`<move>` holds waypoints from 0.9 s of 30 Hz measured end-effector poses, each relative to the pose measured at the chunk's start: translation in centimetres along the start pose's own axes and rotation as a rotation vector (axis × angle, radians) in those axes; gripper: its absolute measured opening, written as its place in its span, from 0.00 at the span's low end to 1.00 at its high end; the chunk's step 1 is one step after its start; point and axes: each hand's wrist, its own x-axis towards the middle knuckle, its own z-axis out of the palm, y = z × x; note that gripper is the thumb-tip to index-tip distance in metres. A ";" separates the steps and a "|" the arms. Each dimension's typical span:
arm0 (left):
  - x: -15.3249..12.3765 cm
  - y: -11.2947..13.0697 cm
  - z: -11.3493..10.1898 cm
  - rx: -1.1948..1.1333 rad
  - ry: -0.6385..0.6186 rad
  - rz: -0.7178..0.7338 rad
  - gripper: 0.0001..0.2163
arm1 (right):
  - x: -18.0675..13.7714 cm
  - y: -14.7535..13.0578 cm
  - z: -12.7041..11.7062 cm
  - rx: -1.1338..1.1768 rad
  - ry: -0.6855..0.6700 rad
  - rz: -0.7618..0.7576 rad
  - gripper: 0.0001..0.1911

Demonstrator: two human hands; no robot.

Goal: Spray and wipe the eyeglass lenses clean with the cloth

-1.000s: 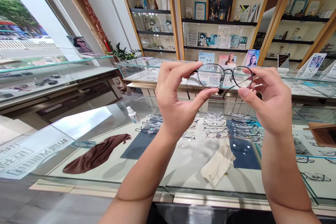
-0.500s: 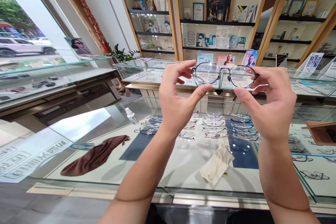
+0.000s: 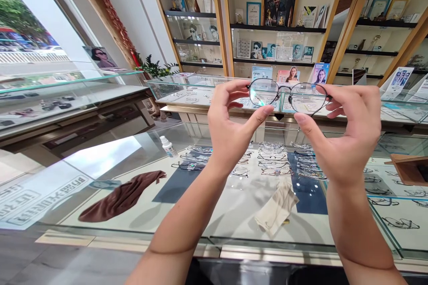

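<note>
I hold a pair of thin dark-framed glasses [image 3: 288, 97] up at chest height, level, with both lenses facing me. My left hand [image 3: 230, 129] pinches the left lens rim between thumb and fingers. My right hand [image 3: 347, 133] pinches the right lens rim the same way. Both hands are closed on the frame above the glass counter [image 3: 214, 231].
On the counter lie a brown cloth [image 3: 122, 196], a cream cloth [image 3: 277, 208] and a small white bottle [image 3: 168, 146]. Rows of glasses [image 3: 281, 164] sit under the glass. A wooden stand [image 3: 409, 169] is at right. Display shelves [image 3: 277, 29] stand behind.
The glasses and both hands shifted slightly right and up. The frame's temples, seen hanging below a second ago, no longer show below the lenses.
</note>
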 end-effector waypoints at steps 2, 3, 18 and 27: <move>0.0 0.2 0.0 0.030 0.043 0.018 0.22 | 0.0 0.1 0.1 0.008 -0.003 0.021 0.19; 0.0 0.2 0.0 0.049 0.066 0.030 0.22 | -0.1 0.1 0.1 0.015 -0.010 0.039 0.19; 0.0 0.9 -0.2 0.209 0.173 0.161 0.24 | -0.2 0.8 0.6 0.094 -0.140 0.238 0.19; -0.3 0.5 -0.8 0.272 0.148 0.211 0.28 | -0.3 1.1 0.8 0.121 -0.196 0.314 0.20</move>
